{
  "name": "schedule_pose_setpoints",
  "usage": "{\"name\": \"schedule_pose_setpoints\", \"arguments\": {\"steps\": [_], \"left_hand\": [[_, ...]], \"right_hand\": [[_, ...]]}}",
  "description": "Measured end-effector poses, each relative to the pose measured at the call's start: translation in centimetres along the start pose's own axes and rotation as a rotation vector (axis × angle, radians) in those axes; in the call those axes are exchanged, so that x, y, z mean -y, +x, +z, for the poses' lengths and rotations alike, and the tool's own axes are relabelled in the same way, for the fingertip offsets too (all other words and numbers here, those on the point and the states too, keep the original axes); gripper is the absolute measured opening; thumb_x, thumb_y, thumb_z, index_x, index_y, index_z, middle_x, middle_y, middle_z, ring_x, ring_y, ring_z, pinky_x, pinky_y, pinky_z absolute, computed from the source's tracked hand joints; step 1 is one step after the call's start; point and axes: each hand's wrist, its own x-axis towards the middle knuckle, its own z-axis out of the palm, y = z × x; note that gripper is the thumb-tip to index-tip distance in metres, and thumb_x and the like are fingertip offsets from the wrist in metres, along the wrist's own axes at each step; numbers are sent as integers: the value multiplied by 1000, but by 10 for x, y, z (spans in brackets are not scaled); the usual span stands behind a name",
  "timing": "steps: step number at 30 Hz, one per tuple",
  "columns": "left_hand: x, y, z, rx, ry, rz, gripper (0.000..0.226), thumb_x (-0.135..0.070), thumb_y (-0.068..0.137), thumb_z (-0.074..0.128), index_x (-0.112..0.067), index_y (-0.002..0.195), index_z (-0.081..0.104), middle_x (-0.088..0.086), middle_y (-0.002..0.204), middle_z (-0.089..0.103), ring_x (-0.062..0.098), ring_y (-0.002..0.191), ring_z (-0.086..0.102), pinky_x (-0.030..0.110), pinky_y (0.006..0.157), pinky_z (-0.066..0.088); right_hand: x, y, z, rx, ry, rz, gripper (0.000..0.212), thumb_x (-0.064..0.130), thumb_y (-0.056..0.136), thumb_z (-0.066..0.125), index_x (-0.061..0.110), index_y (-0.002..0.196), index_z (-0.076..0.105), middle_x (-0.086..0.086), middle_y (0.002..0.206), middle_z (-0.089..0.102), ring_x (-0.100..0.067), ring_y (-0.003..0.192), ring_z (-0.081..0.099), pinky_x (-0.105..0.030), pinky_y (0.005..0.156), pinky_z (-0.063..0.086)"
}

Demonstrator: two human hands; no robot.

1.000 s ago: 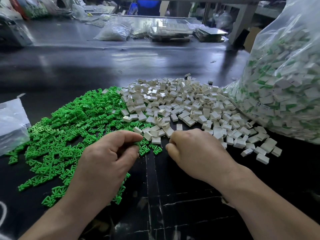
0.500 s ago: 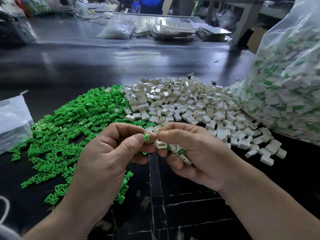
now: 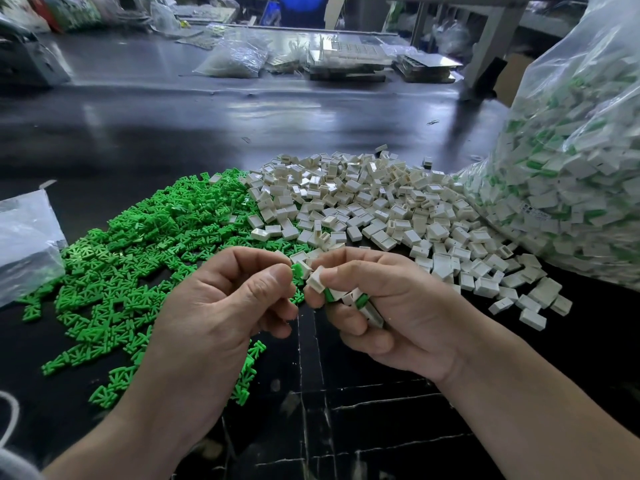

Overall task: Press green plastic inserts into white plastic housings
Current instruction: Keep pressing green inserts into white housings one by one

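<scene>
Green insert (image 3: 296,271): pinched between thumb and forefinger of the left hand (image 3: 221,306), held above the bench (image 3: 173,126) near frame centre, with the white housing (image 3: 316,279) just beside it at its 3 o'clock. I cannot tell whether the two touch. Left grip: closed tight on the insert, other fingers curled under. Right hand (image 3: 391,306): thumb-and-forefinger grip closed on the housing, lower fingers folded round several assembled pieces (image 3: 360,301) kept in the palm. From the hands, the loose green heap (image 3: 156,244) lies at 10 o'clock, the loose white heap (image 3: 363,209) at 1 o'clock and the clear bag of finished parts (image 3: 571,185) at 2 o'clock. Judgement: the press-in step is about to start. Risk 1: skewed entry. Little of the insert shows past the fingertips and I cannot make out the housing's open side, so alignment probably goes by feel, and a cocked push could jam the part or bend its prongs. Risk 2: the right palm is crowded. Squeezing for the press may slacken the lower fingers and drop assembled pieces among the loose parts just beyond. Risk 3: the small, smooth housing could flip out of the pinch under the push. Risk 4: a half-seated insert could pass as done.
</scene>
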Motion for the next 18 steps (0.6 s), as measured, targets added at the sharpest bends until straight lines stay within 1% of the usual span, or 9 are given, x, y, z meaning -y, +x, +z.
{"name": "schedule_pose_setpoints", "arguments": {"steps": [2,5,8,10,12,14,16,18], "left_hand": [[0,0,0,1,5,0,28,-39,67,75,-19,87,73,10,75,69,22,65,65,26,54,51],[0,1,0,-8,13,-6,29,-40,66,75,-19,87,73,9,75,69,22,65,65,26,54,51],[0,0,0,-17,12,-8,28,-40,66,74,-20,86,73,9,75,68,21,64,64,25,54,51],[-1,0,1,-23,12,-6,28,-40,66,74,-21,86,74,8,75,69,20,64,64,25,54,51],[-1,0,1,-25,10,-3,27,-40,67,74,-21,86,74,8,76,69,20,64,65,25,53,51],[-2,-1,1,-27,13,1,26,-40,68,73,-21,87,73,9,77,69,21,64,65,25,54,51],[-3,-2,1,-35,26,4,27,-41,69,73,-21,88,73,9,78,70,21,65,66,25,54,52],[-3,-2,1,-44,73,14,25,-40,70,73,-23,88,73,8,77,70,21,65,67,26,54,52]], "right_hand": [[0,0,-1,-1,25,-1,29,9,82,67,11,111,65,-12,79,64,-10,45,46,-16,32,31],[0,0,-1,25,56,-15,25,9,83,70,11,108,71,-10,78,62,-10,47,48,-16,33,34],[1,-1,0,22,69,2,35,3,77,70,6,111,67,-9,79,64,-9,47,48,-16,33,33],[1,-2,1,21,35,-5,36,4,76,71,6,112,65,-9,77,64,-8,46,46,-16,32,31],[1,-3,3,27,-29,-17,26,12,83,74,8,107,65,-8,77,61,-9,46,45,-15,32,31],[0,-4,4,3,-92,-23,9,19,93,65,11,98,65,-9,78,61,-10,46,45,-16,32,30],[-1,-5,6,-24,-138,-19,9,19,98,59,12,96,64,-9,79,63,-10,45,45,-16,32,30],[0,-5,7,-39,-173,-27,7,16,98,59,12,98,65,-9,77,63,-10,45,45,-16,33,30]]}}
